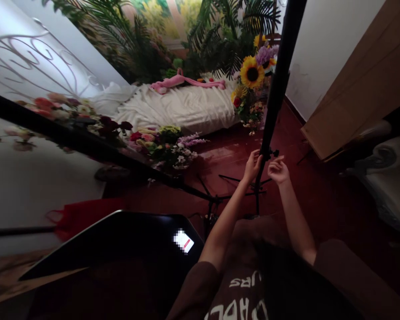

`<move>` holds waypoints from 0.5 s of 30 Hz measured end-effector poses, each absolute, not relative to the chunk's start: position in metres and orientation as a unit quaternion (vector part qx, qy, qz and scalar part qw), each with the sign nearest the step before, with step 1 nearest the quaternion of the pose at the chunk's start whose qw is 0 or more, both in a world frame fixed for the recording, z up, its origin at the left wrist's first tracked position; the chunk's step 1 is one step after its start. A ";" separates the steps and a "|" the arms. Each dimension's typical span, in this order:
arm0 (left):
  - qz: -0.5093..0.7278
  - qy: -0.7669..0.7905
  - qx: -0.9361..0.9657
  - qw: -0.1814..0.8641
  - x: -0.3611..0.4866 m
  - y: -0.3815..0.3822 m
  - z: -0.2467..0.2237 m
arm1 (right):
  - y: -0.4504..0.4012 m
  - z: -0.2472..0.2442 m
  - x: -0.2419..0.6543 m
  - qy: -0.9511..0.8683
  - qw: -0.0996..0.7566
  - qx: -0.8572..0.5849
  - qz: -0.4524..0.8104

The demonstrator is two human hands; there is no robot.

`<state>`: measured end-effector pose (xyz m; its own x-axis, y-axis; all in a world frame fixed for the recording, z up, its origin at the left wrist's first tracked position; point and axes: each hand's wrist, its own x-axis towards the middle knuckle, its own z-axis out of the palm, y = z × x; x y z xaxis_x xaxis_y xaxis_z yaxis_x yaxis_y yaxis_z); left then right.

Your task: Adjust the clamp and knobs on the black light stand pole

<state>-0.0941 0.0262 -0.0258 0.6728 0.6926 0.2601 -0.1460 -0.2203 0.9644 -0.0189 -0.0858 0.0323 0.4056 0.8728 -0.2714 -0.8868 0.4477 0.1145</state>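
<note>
A black upright stand pole [276,95] rises before me, slightly tilted in view, with a small black clamp knob [274,154] on its lower part. My left hand [252,166] is closed around the pole from the left, just beside the knob. To the right of the pole is my right hand [278,171], just below the knob. Its fingers are loosely bent and partly apart, with nothing seen in them; whether a fingertip touches the knob I cannot make out. The stand's thin black legs [231,178] spread on the floor below my hands.
A second black pole [96,149] slants across the left. Behind lies a cloth-covered bed [200,104] with a pink plush toy [173,82], sunflowers [252,73] and other flowers [166,144]. A dark tabletop [136,240] bears a lit phone [186,241]. At right are a wooden board [350,102] and a pale armchair [391,169].
</note>
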 end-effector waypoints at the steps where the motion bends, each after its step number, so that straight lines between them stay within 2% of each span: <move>1: 0.339 0.224 0.686 0.604 -0.107 0.027 -0.037 | -0.091 0.025 -0.022 0.161 0.839 -0.038 0.518; 3: 0.329 0.313 0.637 0.623 -0.138 0.030 -0.058 | -0.105 0.007 -0.029 0.194 0.835 -0.082 0.508; 5: 0.376 0.422 0.551 0.614 -0.175 0.037 -0.070 | -0.120 -0.014 -0.038 0.209 0.825 -0.150 0.503; 8: 0.519 0.531 0.455 0.492 -0.233 0.058 -0.064 | -0.140 -0.046 -0.054 0.218 0.800 -0.239 0.505; 11: 0.592 0.531 0.469 0.384 -0.287 0.088 -0.039 | -0.148 -0.065 -0.069 0.210 0.768 -0.319 0.514; 15: 0.593 0.515 0.498 0.368 -0.337 0.132 -0.006 | -0.134 -0.071 -0.083 0.134 0.725 -0.395 0.549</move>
<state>-0.3372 0.1319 -0.0062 -0.2336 0.9489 0.2122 0.0756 -0.1998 0.9769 -0.0833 -0.1342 -0.0713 0.3624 0.6893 -0.6274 -0.9007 0.0860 -0.4258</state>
